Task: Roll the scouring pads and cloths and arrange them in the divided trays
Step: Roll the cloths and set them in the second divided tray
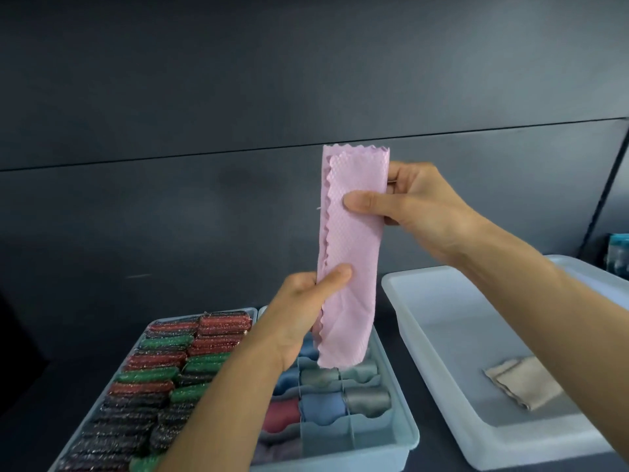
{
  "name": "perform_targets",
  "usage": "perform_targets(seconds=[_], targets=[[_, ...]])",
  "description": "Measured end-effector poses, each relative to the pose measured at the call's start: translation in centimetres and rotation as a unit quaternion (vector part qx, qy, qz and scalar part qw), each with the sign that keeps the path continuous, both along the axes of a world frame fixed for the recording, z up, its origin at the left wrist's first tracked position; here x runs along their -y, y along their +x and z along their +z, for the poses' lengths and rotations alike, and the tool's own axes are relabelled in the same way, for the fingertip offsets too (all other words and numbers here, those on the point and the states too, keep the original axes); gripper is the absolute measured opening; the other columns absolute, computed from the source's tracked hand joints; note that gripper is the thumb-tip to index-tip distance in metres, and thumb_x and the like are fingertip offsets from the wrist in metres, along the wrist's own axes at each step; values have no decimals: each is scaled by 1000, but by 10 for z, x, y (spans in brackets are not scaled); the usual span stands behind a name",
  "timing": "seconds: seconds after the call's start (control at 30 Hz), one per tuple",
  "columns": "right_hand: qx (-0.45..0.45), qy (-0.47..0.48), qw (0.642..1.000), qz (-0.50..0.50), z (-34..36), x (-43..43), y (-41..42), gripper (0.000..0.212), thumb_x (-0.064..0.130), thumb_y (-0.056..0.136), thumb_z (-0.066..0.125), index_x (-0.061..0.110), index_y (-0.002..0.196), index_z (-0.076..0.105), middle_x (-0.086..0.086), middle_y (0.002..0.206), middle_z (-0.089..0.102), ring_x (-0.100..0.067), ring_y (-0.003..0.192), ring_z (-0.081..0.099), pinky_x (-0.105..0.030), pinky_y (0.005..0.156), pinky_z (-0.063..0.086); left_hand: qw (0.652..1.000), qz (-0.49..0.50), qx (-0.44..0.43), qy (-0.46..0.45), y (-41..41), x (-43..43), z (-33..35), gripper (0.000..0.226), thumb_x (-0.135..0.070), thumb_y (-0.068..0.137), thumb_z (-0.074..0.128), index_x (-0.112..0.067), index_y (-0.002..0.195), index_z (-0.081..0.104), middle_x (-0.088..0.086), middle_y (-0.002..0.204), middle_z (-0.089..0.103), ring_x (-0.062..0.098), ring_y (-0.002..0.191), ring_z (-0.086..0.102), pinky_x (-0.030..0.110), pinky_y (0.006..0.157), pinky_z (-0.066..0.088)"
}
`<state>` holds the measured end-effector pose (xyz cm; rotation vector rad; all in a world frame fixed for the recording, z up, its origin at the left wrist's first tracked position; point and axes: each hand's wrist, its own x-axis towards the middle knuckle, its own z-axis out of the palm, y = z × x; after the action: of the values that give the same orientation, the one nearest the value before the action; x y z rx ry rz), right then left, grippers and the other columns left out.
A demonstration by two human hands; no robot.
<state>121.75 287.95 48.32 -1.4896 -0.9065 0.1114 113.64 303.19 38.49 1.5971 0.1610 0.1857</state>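
A pink cloth [350, 240] is held upright in the centre of the frame, clear of every tray and folded lengthwise into a long strip with pinked edges. It is judged light, thin and limp, with a dimpled weave that should give some grip. Left unsupported, the layers would be expected to slip apart.

The lower part of the strip is pinched by the left hand [306, 311], thumb in front and fingers behind. The upper part is pinched by the right hand [415, 202] in the same way. Rolling is best started from one short end, with the folded edges kept pinched together.

Below the cloth, a divided tray [405, 420] is seen with rolled cloths [323, 407] in its cells. Cells at its near edge appear unfilled. At lower left, rolled pads [153, 386] are packed in rows. At lower right, a beige cloth [524, 383] lies in a bin [442, 335].
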Motion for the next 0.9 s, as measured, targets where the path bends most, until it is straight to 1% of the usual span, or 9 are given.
perform_targets(seconds=[0.13, 0.23, 0.3, 0.43, 0.57, 0.67, 0.77, 0.83, 0.9], targets=[[53, 8, 999, 4, -13, 4, -4, 13, 4, 80, 74, 8, 92, 73, 1, 86, 76, -11, 77, 72, -21, 68, 54, 994, -1, -70, -89, 4, -3, -1, 46, -45, 93, 60, -5, 114, 70, 18, 112, 72, 37, 106, 68, 49, 102, 47], [132, -22, 991, 24, -37, 6, -13, 11, 5, 79, 75, 13, 87, 74, 10, 81, 75, -3, 75, 70, -16, 70, 52, 978, -13, -78, -192, 7, -6, 1, 39, -33, 99, 49, -5, 121, 64, 18, 112, 71, 32, 101, 69, 49, 97, 50], [221, -83, 972, 0, -56, 6, -15, 13, 13, 78, 76, 16, 91, 77, 12, 88, 75, -2, 85, 70, -24, 79, 55, 970, 0, -75, -231, 9, -8, 4, 34, -30, 101, 45, -5, 112, 65, 16, 97, 74, 28, 87, 70, 45, 86, 54], [380, -130, 915, -23, -86, 4, -12, 31, 17, 73, 57, 16, 96, 78, 5, 105, 74, -10, 107, 66, -40, 89, 55, 952, 3, -83, -295, 13, -14, 4, 51, -38, 100, 28, -4, 105, 66, 17, 85, 71, 27, 81, 66, 42, 80, 52], [433, -154, 888, -14, -97, 8, -7, 37, 9, 73, 65, 16, 108, 74, 2, 123, 67, -14, 123, 57, -41, 96, 51, 961, -9, -77, -266, 11, -17, 7, 59, -55, 93, 46, -5, 112, 69, 16, 97, 72, 27, 86, 69, 42, 83, 55], [520, -231, 822, 9, -101, 16, -4, 56, 9, 72, 56, 17, 127, 62, -2, 144, 49, -15, 138, 40, -38, 110, 39, 971, 14, -75, -228, 12, -19, 3, 31, -22, 94, 57, -2, 117, 67, 16, 109, 69, 24, 89, 69, 38, 80, 58], [612, -267, 744, -33, -105, 11, 2, 57, 9, 79, 43, 19, 134, 52, -3, 148, 44, -20, 139, 38, -37, 110, 35, 967, 10, -78, -243, 12, -19, 0, 35, -12, 92, 57, 3, 124, 61, 19, 112, 66, 26, 95, 66, 37, 82, 58], [569, -198, 796, -62, -109, 6, 0, 47, 6, 78, 47, 20, 120, 63, 5, 133, 59, -15, 127, 51, -31, 98, 41, 965, 6, -78, -250, 12, -15, -4, 32, -13, 91, 58, 3, 119, 62, 17, 102, 68, 24, 85, 67, 34, 72, 61], [403, -110, 905, -84, -105, 0, -10, 36, 0, 77, 56, 26, 97, 71, 22, 103, 68, 0, 100, 60, -22, 83, 43, 970, 14, -64, -234, 12, -12, -10, 44, -27, 89, 60, 2, 122, 61, 15, 109, 68, 22, 91, 67, 37, 74, 60]])
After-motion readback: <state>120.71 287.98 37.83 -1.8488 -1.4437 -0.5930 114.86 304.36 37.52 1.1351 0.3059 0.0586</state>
